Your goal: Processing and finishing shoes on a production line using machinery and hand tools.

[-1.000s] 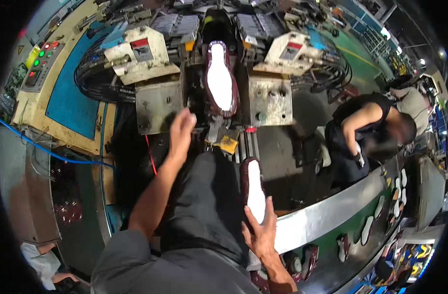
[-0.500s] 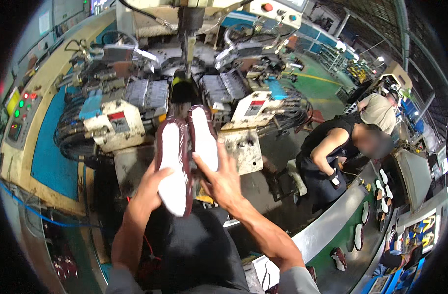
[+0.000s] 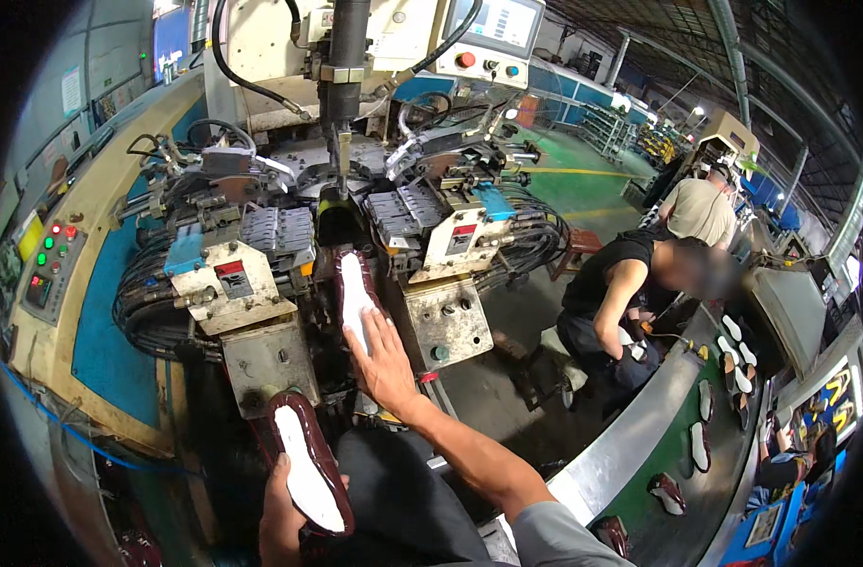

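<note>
My left hand [image 3: 278, 515] is closed around the lower end of a dark maroon shoe upper [image 3: 306, 463], its white underside turned up, low in front of my lap. A second maroon shoe upper [image 3: 353, 283], also white side up, points away from me with its far end at the mouth of the machine. My right hand [image 3: 389, 369] grips the near end of this one, thumb and fingers lying over the white underside. Above its far end stands the machine's vertical press rod [image 3: 344, 142]. What the far end touches inside the machine is hard to make out.
Metal clamp blocks [image 3: 417, 213] with hoses flank the machine's mouth. A control panel [image 3: 53, 260] with lit buttons is at left. On the right, a green conveyor [image 3: 653, 472] carries several shoe uppers, and a co-worker [image 3: 611, 312] bends beside it.
The two shoe uppers, held side by side before, are now apart. My left hand has lowered one toward my lap; my right hand has the other at the machine's mouth. The view has shifted.
</note>
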`<state>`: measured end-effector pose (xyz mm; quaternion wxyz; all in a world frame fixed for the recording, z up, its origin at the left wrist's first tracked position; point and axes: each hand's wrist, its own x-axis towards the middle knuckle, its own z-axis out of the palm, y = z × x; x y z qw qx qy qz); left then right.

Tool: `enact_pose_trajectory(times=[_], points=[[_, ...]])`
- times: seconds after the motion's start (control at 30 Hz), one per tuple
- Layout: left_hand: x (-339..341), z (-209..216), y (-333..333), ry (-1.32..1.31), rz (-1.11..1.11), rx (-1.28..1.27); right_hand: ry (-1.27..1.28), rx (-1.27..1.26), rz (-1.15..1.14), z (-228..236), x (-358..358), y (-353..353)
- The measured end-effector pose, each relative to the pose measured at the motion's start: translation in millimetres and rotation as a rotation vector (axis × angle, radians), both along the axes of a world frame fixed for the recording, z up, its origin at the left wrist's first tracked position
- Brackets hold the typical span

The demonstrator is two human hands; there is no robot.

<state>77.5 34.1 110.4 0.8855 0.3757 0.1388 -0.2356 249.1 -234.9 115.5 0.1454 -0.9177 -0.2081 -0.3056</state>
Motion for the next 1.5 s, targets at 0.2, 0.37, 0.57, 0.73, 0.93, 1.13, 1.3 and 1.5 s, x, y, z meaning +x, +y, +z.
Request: enact_pose_trajectory(times=[0.2, 0.37, 0.57, 0.73, 0.93, 1.13, 1.3, 1.5], points=[[-10.8, -25.6, -19.0, 0.006, 0.034, -0.053, 0.022, -0.001, 0.026, -6.4, 20.1, 9.6], [18.0, 6.6, -42.3, -0.17, -0.031, 0.0, -0.074, -0.09, -0.013, 19.3, 91.5, 16.3], [51.2, -23.7, -52.6, -0.344, -0.114, 0.343, -0.158, -0.092, -0.056, 23.5, 176.5, 0.6], [57.2, -12.3, -53.5, -0.231, -0.119, 0.149, -0.147, -0.041, -0.002, 38.4, 162.9, 18.0], [55.7, -11.7, -56.6, -0.127, -0.169, -0.191, -0.272, 0.011, 0.039, 53.9, 166.2, 15.2], [39.9, -9.1, -49.9, -0.137, -0.087, -0.069, -0.18, 0.078, 0.09, 56.8, 147.8, 10.0], [2.1, -14.5, -18.0, -0.201, 0.032, 0.199, 0.757, 0.778, 0.285, 6.0, -26.2, 77.0], [-95.8, -18.5, 37.1, -0.122, 0.107, 0.197, 1.303, 1.132, 0.32, -41.5, -125.8, 164.6]])
